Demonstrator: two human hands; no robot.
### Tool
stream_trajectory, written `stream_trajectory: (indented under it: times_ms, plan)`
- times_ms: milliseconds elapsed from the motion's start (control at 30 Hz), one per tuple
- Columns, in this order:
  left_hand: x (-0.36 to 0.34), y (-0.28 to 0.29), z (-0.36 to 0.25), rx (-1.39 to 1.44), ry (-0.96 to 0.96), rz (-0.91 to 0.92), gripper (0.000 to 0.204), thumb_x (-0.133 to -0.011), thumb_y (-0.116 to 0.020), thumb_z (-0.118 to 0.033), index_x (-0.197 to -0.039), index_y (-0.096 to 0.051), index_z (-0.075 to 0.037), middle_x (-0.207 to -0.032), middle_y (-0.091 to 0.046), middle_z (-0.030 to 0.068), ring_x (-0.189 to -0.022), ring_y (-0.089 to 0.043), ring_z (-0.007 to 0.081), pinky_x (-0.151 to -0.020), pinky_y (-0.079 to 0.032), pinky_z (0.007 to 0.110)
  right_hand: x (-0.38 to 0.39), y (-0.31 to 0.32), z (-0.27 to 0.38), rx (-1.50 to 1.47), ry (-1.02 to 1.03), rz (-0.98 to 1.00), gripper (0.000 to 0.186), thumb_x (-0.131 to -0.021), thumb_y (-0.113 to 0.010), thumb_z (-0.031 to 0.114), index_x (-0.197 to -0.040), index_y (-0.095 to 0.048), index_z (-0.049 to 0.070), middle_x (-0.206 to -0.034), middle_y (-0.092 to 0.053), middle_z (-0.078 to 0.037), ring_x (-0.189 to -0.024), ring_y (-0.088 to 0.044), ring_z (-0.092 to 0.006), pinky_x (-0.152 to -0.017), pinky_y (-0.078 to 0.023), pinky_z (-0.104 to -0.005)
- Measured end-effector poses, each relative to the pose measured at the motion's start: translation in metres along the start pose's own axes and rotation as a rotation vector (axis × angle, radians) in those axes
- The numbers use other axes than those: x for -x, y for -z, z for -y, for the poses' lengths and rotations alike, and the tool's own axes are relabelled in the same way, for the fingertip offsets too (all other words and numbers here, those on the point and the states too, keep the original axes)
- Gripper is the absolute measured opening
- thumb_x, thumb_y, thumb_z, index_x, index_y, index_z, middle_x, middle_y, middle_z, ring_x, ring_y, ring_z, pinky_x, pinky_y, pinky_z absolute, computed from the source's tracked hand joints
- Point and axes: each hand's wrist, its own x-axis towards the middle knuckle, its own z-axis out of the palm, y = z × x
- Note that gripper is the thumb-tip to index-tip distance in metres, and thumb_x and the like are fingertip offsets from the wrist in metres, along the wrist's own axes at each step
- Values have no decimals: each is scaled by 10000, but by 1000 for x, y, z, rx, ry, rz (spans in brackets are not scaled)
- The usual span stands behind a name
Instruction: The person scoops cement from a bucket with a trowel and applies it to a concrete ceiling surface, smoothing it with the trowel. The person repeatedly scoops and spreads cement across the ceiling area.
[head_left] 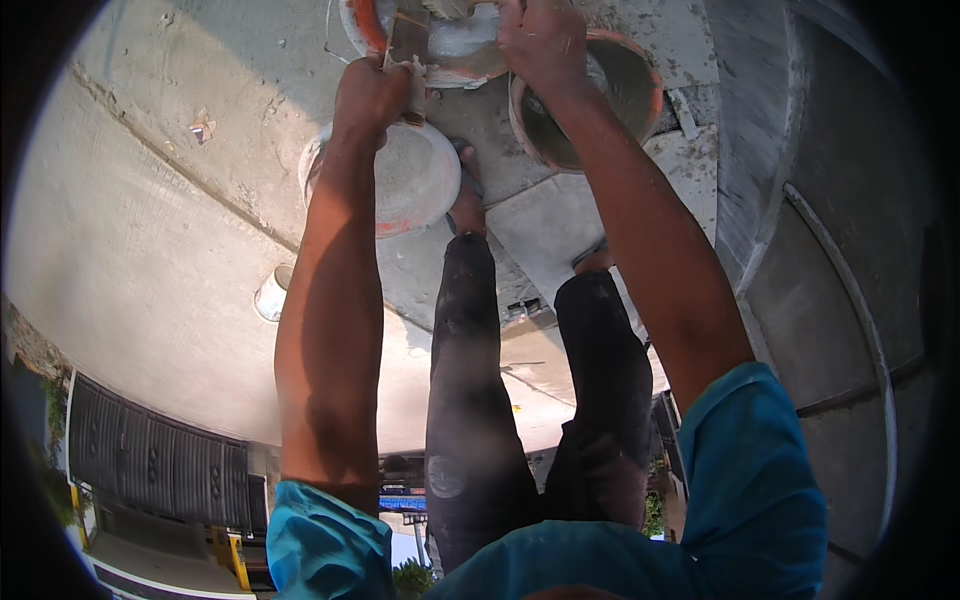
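Note:
My left hand [370, 98] is closed on a flat, brownish board-like tool [408, 45], smeared with pale paste along its edge. My right hand [545, 42] is closed at the upper edge, near a pale piece [452, 7] that the frame cuts off; what its fingers grip is hidden. Between and beyond the hands stands a bucket with an orange-stained rim [485, 75] and whitish paste inside. Under my left wrist is a round white-rimmed bucket [440, 200]. Below my right hand sits another round bucket [655, 95] with a greyish inside.
A small white cup-like container [270, 295] stands on the concrete floor left of my left forearm. Both my feet [468, 205] are close to the buckets. A grey wall or panel [830, 280] rises on the right. A scrap [203, 128] lies at upper left.

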Motion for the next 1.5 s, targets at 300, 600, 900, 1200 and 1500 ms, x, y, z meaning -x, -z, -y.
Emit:
stream_trajectory:
  times_ms: [300,600,900,1200,1500]
  plan:
    - [19,0,-3,101,-67,44,374,-972,-561,-166,-1242,-610,87,-872,-702,141,-696,-703,198,-541,-571,325,1,-19,-22,150,-177,45,404,-980,-531,170,-1349,-481,15,-1000,-692,-234,-910,-668,-428,-744,-527,-515]
    - [29,5,-22,50,-24,117,376,-974,-559,-165,-1254,-594,83,-870,-700,150,-686,-693,191,-539,-568,311,14,-9,-16,98,-14,-13,433,-971,-520,131,-1385,-482,9,-1006,-696,-219,-901,-667,-434,-761,-534,-510]
    - [61,12,-30,-32,-18,2,366,-929,-590,-184,-1218,-652,31,-836,-721,172,-723,-721,270,-640,-576,397,0,-7,-26,233,-191,36,466,-929,-550,82,-1385,-489,5,-989,-697,-220,-895,-683,-406,-758,-545,-499]
    - [58,3,-22,-791,-329,-167,203,-934,-547,-144,-1102,-649,-92,-950,-705,221,-885,-686,423,-782,-536,509,-4,29,-4,149,201,43,394,-914,-524,32,-1307,-534,49,-1025,-686,-209,-968,-675,-404,-781,-550,-481]
    - [73,8,-21,-749,-344,-177,301,-863,-537,-74,-1127,-681,-71,-939,-700,272,-908,-675,480,-822,-531,548,-14,7,-24,207,120,114,390,-944,-485,83,-1330,-525,45,-1080,-673,-230,-959,-661,-413,-802,-536,-506]
